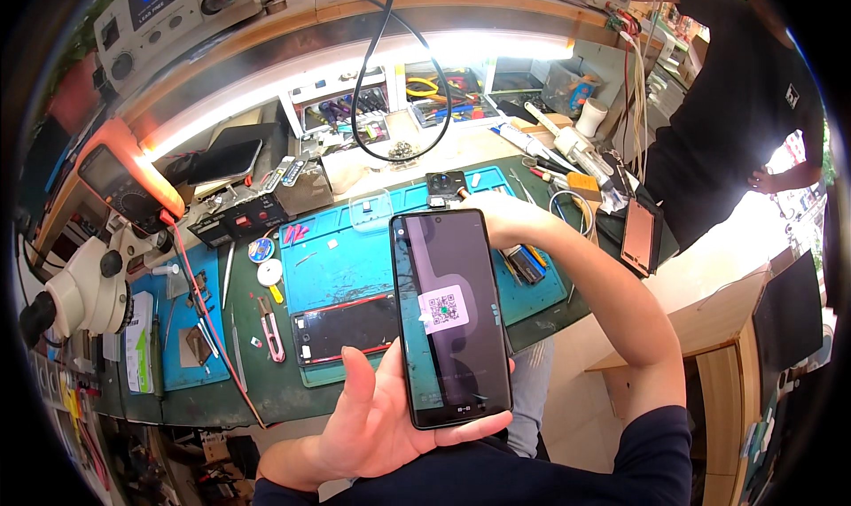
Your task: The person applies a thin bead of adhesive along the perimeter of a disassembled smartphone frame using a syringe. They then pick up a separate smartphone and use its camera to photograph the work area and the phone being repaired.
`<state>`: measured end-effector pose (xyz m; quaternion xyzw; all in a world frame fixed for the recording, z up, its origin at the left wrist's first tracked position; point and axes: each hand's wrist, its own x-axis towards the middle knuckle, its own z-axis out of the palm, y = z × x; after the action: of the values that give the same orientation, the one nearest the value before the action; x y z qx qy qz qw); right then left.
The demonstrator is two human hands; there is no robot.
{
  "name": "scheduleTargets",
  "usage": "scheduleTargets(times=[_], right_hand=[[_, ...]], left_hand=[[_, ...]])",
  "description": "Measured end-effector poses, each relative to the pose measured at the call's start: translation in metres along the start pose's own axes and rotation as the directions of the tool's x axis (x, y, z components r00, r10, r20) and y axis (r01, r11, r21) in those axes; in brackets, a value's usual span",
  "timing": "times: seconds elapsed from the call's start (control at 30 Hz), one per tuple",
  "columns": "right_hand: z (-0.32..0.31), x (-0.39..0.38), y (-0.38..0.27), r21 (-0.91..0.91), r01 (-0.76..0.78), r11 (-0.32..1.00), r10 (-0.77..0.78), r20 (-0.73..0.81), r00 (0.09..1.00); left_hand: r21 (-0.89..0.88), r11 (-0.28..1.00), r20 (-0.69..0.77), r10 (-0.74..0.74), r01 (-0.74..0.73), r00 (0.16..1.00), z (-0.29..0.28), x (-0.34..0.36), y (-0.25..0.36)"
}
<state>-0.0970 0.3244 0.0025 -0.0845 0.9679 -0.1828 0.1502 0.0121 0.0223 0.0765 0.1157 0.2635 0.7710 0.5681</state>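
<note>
A black smartphone (pixel 449 346) lies screen up in my left hand (pixel 368 417), which supports it from below with the thumb off its left edge. Its lit screen shows a square code over a camera-like picture. My right forearm curves in from the right, and my right hand (pixel 498 220) is beyond the phone's top edge, its fingers mostly hidden. Close to those fingers is a small black part with round lenses (pixel 445 184). Partly behind the phone, a dark phone panel with red edges (pixel 346 330) rests on the blue work mat (pixel 355 271).
A multimeter (pixel 120 182), a power supply box (pixel 239 218) and a white microscope (pixel 80 280) stand at the left. Tweezers and a pink-handled cutter (pixel 269 329) lie on the bench. Tool trays (pixel 443 94) line the back. Another person (pixel 736 107) stands at the right.
</note>
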Motion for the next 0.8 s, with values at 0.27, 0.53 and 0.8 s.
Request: scheduleTargets(times=[0.27,0.53,0.8], right_hand=[[-0.010,-0.009,-0.009,0.024,-0.027,0.999,0.026,0.039,0.999],[0.038,-0.100,-0.085,-0.212,-0.131,0.968,0.009,-0.498,0.867],[0.074,-0.130,-0.127,-0.285,-0.244,0.927,0.100,-0.437,0.894]], left_hand=[[0.012,1.000,-0.018,0.019,-0.019,1.000,0.001,0.001,0.001],[0.263,0.942,-0.220,0.267,-0.206,0.938,-0.044,-0.031,-0.009],[0.231,0.923,-0.243,0.361,-0.307,0.900,-0.078,-0.055,-0.023]])
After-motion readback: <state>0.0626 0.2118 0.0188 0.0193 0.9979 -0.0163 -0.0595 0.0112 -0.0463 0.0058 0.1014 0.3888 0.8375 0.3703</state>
